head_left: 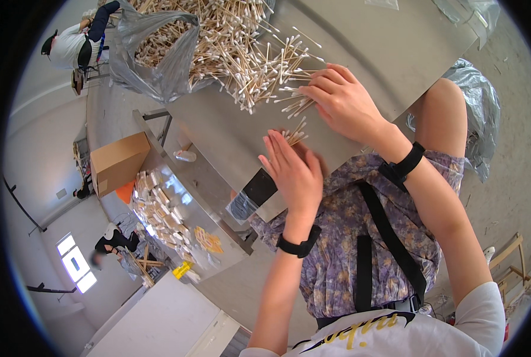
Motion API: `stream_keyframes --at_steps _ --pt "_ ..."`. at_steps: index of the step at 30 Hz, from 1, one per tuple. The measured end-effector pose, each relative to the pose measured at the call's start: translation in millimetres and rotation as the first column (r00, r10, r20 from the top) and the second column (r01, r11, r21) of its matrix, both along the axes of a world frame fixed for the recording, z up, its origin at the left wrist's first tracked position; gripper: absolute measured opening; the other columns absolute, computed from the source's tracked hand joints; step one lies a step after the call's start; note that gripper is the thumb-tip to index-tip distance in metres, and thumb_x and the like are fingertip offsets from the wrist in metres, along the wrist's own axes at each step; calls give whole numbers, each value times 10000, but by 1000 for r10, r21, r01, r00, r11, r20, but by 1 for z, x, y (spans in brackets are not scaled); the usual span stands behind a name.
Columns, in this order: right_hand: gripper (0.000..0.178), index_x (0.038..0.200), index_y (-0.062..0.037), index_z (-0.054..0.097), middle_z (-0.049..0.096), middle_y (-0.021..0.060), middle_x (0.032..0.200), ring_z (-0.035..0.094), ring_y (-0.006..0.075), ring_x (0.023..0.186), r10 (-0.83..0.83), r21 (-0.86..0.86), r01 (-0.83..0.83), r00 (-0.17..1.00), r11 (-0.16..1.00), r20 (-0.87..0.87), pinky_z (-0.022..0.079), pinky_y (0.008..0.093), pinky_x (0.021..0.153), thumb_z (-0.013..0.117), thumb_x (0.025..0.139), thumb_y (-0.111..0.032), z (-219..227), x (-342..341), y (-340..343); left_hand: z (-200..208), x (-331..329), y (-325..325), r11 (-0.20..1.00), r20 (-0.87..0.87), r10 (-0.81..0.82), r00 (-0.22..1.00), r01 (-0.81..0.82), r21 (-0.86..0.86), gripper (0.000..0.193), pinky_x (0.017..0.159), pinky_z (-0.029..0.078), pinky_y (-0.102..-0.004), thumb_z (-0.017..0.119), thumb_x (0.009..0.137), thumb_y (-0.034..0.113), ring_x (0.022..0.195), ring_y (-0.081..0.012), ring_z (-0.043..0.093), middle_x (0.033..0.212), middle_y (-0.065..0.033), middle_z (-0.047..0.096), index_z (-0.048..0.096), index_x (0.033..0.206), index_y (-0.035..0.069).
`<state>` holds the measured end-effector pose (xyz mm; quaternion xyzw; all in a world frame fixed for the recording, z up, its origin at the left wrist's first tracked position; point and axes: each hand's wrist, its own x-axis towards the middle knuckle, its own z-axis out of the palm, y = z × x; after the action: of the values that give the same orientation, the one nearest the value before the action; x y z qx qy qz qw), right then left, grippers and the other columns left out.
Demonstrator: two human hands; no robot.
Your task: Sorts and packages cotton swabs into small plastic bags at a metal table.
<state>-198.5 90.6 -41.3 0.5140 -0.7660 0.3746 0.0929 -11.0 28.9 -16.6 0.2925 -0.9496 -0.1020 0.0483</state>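
Head view, swab pile: loose cotton swabs [235,56] heaped on the metal table [378,53], spilling round a grey plastic bag [179,74], heads pointing every which way.
Left hand: [295,175] looks cupped round a small bunch [296,135], grip pretty narrow, tips poking past the fingers.
Right hand: [344,102] fingers curled at the pile's near edge, touching sticks; can't tell if it's actually pinching any.
Picking tip: imo take few at a time, by the wood rather than the cotton, and line the heads up first.
Bunch tip: squeeze just enough to stop slipping, thin sticks probably snap easily.
Shirt print: yellow lettering over a dark shape on the white shirt [360,336].
Cardboard box: [119,160] no readable writing on it, tbh.
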Motion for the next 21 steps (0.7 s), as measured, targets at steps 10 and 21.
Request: stream_keyframes --at_steps 10,21 --pt "105 843 -63 697 673 40 952 602 219 1041 -58 49 58 998 997 1 425 363 1027 642 753 -66 10 -2 -1 -14 -23 -40 992 29 -15 999 18 -125 948 1196 190 -573 526 988 520 1492 -465 194 1581 -361 191 133 1519 -160" --pt "133 844 -76 711 662 2 923 588 193 1040 82 27 -82 997 996 2 431 339 1008 659 729 -119 -1 16 -11 -14 11 20 993 18 -99 995 98 62 970 1201 97 -602 533 980 535 1520 -459 95 1619 -315 143 88 1552 -109"
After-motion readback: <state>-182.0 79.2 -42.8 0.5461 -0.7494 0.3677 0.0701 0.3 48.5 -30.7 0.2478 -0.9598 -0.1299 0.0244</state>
